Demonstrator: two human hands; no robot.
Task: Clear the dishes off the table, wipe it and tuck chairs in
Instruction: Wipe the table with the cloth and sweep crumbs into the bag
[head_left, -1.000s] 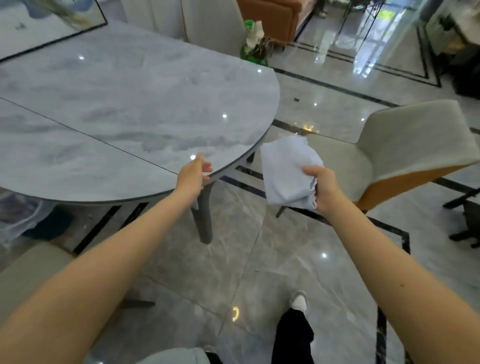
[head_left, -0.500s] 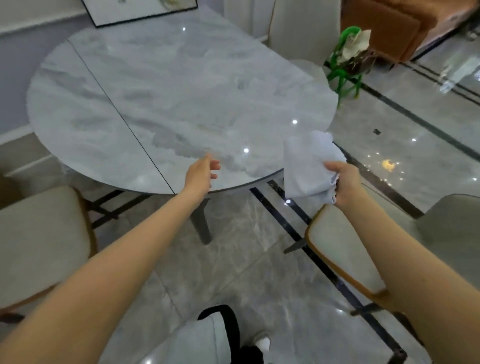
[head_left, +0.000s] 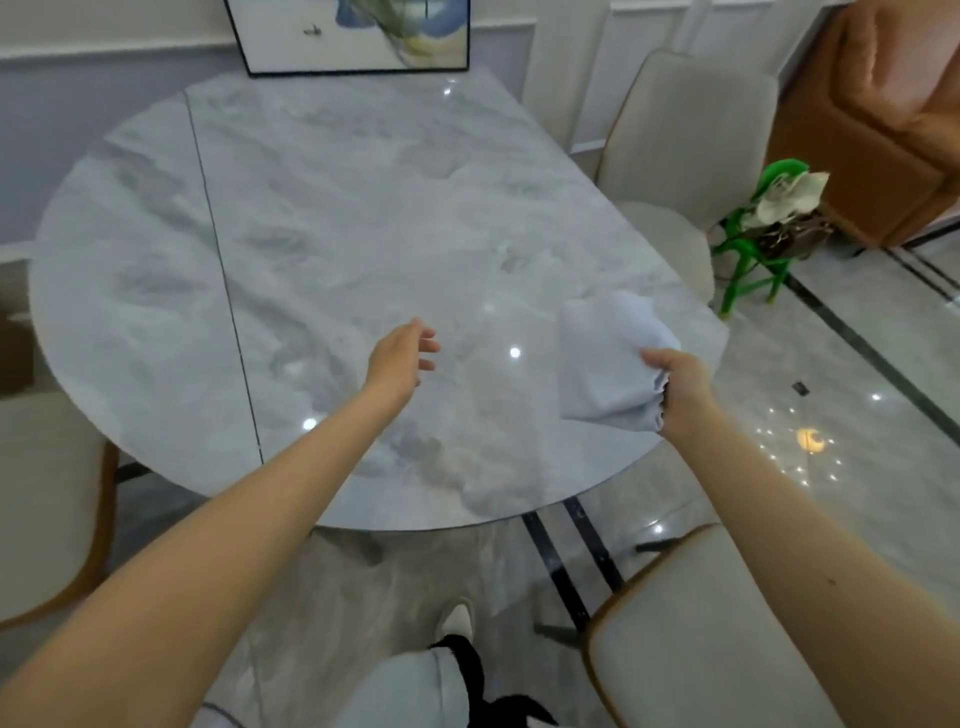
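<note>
We see the right hand (head_left: 684, 391) gripping a bunched cloth (head_left: 608, 364) over the table (head_left: 332, 234); the left hand (head_left: 397, 358) hovers, fingers loosely spread, holding nothing.

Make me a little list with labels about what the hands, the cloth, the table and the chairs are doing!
left hand: left hand open, fingers relaxed, above the table, holding nothing
right hand: right hand grips the cloth by a bunched edge
cloth: pale blue cloth over the tabletop's right side
table: grey marble table, no dishes visible on it
chairs: far chair at the table's right edge; near chair pulled out; left chair
</note>
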